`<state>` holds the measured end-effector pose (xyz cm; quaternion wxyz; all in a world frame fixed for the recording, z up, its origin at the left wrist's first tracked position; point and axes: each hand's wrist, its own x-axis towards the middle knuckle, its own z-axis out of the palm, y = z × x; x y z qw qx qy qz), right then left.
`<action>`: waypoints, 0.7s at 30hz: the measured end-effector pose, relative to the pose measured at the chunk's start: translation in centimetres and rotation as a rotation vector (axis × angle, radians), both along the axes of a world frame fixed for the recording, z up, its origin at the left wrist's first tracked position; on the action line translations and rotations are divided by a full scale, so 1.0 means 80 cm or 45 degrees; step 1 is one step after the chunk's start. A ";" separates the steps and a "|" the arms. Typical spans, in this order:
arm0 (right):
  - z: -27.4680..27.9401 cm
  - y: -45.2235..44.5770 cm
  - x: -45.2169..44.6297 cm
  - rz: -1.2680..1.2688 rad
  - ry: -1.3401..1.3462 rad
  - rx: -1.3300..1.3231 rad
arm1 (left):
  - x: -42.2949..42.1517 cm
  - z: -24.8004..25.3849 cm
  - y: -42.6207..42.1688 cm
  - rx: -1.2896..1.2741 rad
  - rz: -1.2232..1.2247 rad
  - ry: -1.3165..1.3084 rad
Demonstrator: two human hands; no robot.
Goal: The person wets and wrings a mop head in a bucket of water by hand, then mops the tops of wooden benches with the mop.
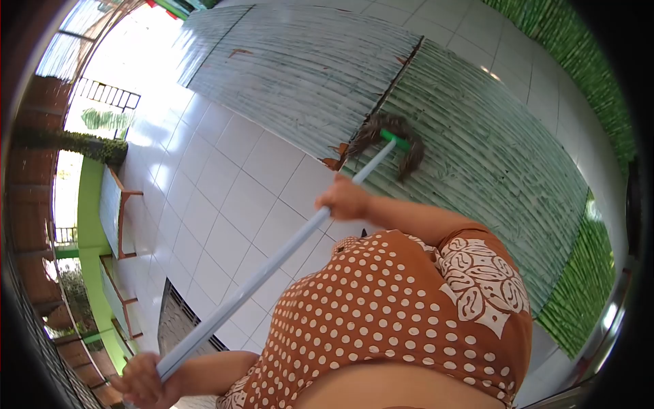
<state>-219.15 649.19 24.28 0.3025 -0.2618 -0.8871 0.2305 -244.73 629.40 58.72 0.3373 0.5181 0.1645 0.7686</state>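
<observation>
A mop [266, 269] with a long light-blue handle runs diagonally across the view. Its green head clamp and dark, shaggy grey-brown strands rest on a bamboo-slat platform [477, 157], beside the seam between two sections. Around the middle of the handle, nearer the mop head, my right hand [344, 198] is closed. At lower left, my left hand [146, 382] grips the handle's other end, its fingers a little blurred.
White tiled floor [238, 184] shows beside the platform. Low tables [112, 204] line the left side, near a plant-covered post [102, 146]. A dark mat or grate [180, 317] lies at lower left. Green slatted walling [565, 61] stands at right.
</observation>
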 end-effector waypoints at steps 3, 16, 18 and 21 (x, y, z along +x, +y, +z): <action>-0.037 0.125 0.097 -0.344 0.081 0.156 | 0.070 -0.080 0.125 0.088 -0.032 -0.046; -0.051 0.185 0.148 -0.739 -0.557 -0.060 | 0.067 -0.143 0.173 -0.359 0.290 0.604; -0.035 0.122 0.087 -0.425 -0.256 0.062 | 0.005 -0.063 0.114 -0.430 -0.067 0.090; 0.012 0.040 0.029 0.197 0.030 -0.110 | 0.009 0.016 0.059 -0.280 -0.149 0.046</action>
